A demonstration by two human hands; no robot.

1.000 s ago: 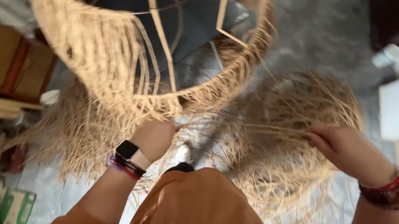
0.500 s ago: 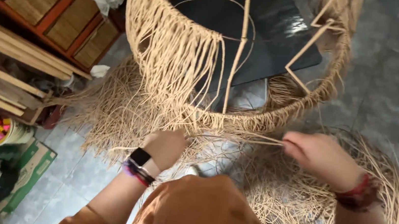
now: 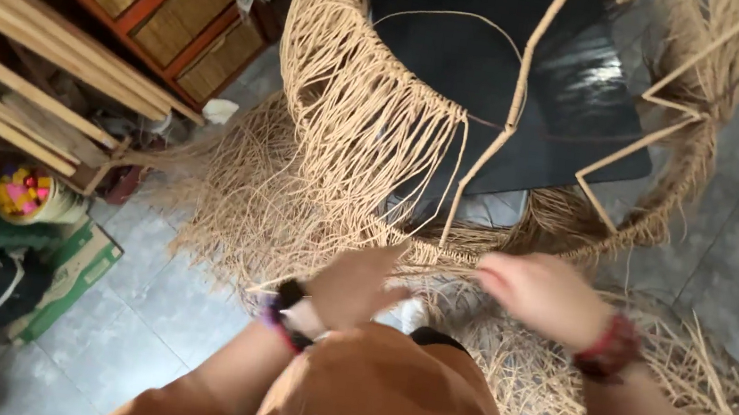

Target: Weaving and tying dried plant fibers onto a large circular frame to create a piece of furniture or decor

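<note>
Tan fibre everywhere: a big frame [image 3: 382,114] half-wrapped in cord stands dead ahead at 12 o'clock, its lower rim [image 3: 479,246] running left-right just past my knuckles. That rim is the thing I read as being worked; its long axis lies roughly 9 to 3 across the view. My left hand [image 3: 354,286] sits at 6 o'clock under the rim, fingers seemingly pinched on cord, but motion blur means I cannot tell whether it grips. My right hand [image 3: 543,295] is at about 4 o'clock, curled, also blurred; I cannot tell its grip either. Both hands lie about equally near the rim, apart from each other.

Inside the frame: a black sheet [image 3: 500,82] and bare struts [image 3: 518,94]. A loose fibre pile [image 3: 649,397] lies at 4 o'clock, under my right wrist. At 9 o'clock a small tub [image 3: 24,195] holds coloured bits.
</note>
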